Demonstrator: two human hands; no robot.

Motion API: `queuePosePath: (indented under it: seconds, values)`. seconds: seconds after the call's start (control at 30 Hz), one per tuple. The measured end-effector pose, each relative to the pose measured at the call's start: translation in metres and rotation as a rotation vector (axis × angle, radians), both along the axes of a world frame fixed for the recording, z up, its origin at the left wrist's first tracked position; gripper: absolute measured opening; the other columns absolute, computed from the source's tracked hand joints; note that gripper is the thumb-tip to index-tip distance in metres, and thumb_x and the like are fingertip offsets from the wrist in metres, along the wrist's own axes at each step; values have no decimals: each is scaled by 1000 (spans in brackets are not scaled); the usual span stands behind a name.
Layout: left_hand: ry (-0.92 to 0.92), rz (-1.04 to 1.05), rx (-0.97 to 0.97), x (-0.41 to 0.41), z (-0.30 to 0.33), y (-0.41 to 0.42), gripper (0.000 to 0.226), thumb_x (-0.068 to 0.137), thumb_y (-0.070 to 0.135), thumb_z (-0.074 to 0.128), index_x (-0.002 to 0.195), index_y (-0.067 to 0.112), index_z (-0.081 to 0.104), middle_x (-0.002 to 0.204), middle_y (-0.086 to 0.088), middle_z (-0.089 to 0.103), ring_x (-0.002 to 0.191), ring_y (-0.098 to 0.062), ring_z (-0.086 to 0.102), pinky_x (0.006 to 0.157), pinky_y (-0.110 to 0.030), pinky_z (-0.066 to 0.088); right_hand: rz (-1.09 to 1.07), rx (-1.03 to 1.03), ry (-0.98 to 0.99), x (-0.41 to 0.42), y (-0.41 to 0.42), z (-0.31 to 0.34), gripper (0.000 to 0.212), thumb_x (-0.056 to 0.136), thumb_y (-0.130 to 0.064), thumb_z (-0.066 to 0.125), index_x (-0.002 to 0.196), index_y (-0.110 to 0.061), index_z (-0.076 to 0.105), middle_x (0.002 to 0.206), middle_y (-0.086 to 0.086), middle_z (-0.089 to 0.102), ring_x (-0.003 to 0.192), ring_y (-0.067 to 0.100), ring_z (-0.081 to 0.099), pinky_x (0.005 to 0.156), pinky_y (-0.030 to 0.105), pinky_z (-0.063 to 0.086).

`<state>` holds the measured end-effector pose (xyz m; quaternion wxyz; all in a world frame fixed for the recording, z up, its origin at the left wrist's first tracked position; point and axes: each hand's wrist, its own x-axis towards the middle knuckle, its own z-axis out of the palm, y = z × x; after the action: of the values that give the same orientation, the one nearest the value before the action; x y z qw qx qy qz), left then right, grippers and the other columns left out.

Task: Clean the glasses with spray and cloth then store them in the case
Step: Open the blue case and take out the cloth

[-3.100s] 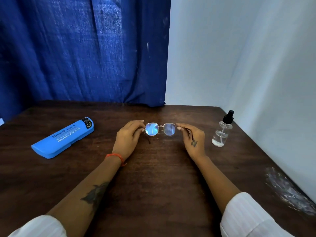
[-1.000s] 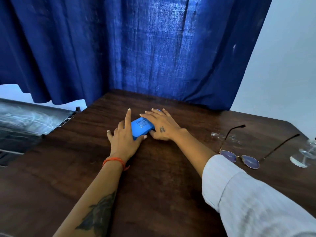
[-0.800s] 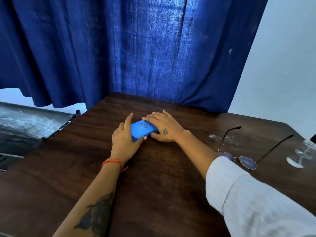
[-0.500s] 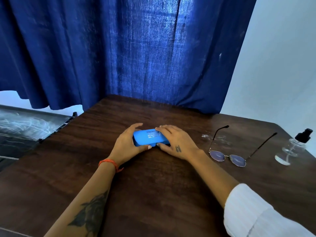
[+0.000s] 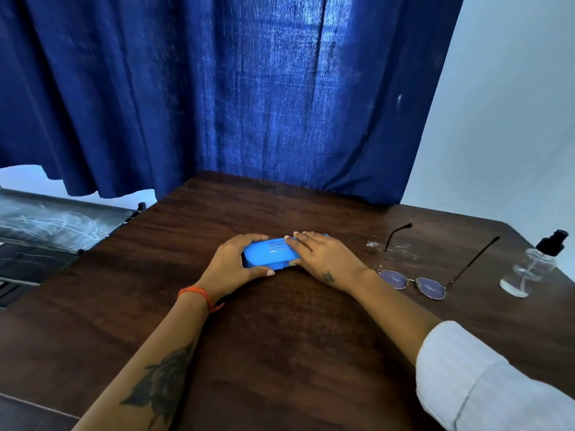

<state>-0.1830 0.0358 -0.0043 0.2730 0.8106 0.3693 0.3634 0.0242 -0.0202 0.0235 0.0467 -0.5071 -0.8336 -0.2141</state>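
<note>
Two bare hands met on a closed blue glasses case (image 5: 269, 254) that lay flat near the middle of a dark wooden table (image 5: 280, 353). The left hand (image 5: 231, 267) was curled around the case's left end, thumb along its near side, and the right hand (image 5: 323, 258) covered the right end with fingers spread flat over the lid and the thumb tucked against the near side, so both gripped the case. A dark blue curtain (image 5: 217, 88) hung behind the table's far edge, a pale wall (image 5: 513, 104) ran along the right edge, and a dark shelf-like surface (image 5: 56, 222) with pale streaks stood beyond the left edge. Round wire-rimmed glasses (image 5: 417, 283) rested toward the right edge with lenses facing the near edge and temples open toward the far edge, and a crumpled clear plastic wrapper (image 5: 392, 247) lay between the temples. A clear spray bottle with a black pump (image 5: 532, 265) stood upright at the right edge. Three seconds earlier the hands had held the glasses at the table's middle while the case lay toward the left edge; half a second earlier both hands were already on the case in much the same grip.
</note>
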Motion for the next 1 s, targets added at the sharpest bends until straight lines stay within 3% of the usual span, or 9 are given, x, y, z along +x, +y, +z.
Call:
queuePosePath:
  seconds: [0.17, 0.3, 0.4, 0.47, 0.57, 0.73, 0.83, 0.93, 1.0]
  values:
    - [-15, -53, -28, -1, 0, 3, 89, 53, 28, 87, 128, 33, 40, 125, 3, 46, 111, -10, 46, 95, -26, 42, 28, -21, 110, 4, 12, 22, 37, 94, -22, 50, 125, -3, 53, 115, 22, 64, 98, 36, 63, 81, 44, 53]
    - [-52, -69, -93, -2, -3, 5, 110, 52, 28, 87, 134, 52, 18, 128, 7, 35, 113, -3, 38, 91, -14, 30, -108, -121, 230, 0, 28, 33, 32, 98, -33, 40, 121, -19, 56, 113, 12, 67, 100, 29, 61, 83, 41, 48]
    - [-56, -75, -101, -1, -4, 6, 114, 53, 27, 87, 134, 53, 12, 131, 8, 29, 117, -4, 35, 97, -17, 29, -188, -258, 449, -3, 33, 40, 30, 93, -39, 47, 115, -24, 61, 115, 3, 67, 105, 22, 59, 89, 37, 44]
    - [-44, -72, -96, -1, -3, 6, 112, 54, 27, 87, 135, 50, 14, 134, 6, 30, 119, -7, 34, 100, -23, 29, -141, -107, 606, -4, 23, 37, 28, 85, -37, 61, 107, -20, 66, 110, 1, 68, 103, 18, 59, 88, 32, 44]
    - [-14, -76, -89, 0, -3, 8, 110, 55, 30, 86, 138, 45, 16, 140, 2, 29, 121, -9, 33, 102, -26, 29, -70, 321, 712, -15, -2, 19, 11, 79, -24, 71, 83, -14, 67, 85, 1, 67, 79, 14, 60, 71, 27, 46]
    - [-11, -76, -106, 1, -3, 7, 109, 57, 28, 85, 139, 42, 15, 143, 0, 26, 124, -9, 30, 106, -32, 29, -375, 23, 606, -32, -6, -4, 24, 86, -37, 59, 91, -16, 70, 91, 1, 69, 84, 19, 62, 71, 32, 47]
    - [-10, -69, -100, 2, -3, 6, 109, 58, 27, 85, 139, 41, 14, 142, 0, 27, 124, -10, 30, 107, -33, 29, -484, -94, 682, -35, 3, 0, 25, 87, -39, 57, 86, -18, 72, 88, -1, 72, 79, 17, 63, 69, 30, 46]
    - [-18, -64, -88, 2, -3, 6, 107, 58, 26, 85, 138, 41, 17, 139, 1, 29, 122, -11, 34, 105, -30, 31, -451, -104, 675, -36, 5, 6, 15, 87, -29, 59, 82, -19, 69, 91, -3, 71, 84, 17, 63, 70, 30, 47]
    - [-23, -60, -69, 2, -3, 6, 102, 58, 27, 85, 136, 42, 21, 135, 2, 32, 119, -11, 38, 102, -29, 35, -347, 31, 667, -34, -2, 7, 13, 87, -24, 58, 82, -18, 68, 89, -1, 71, 85, 17, 62, 70, 31, 47]
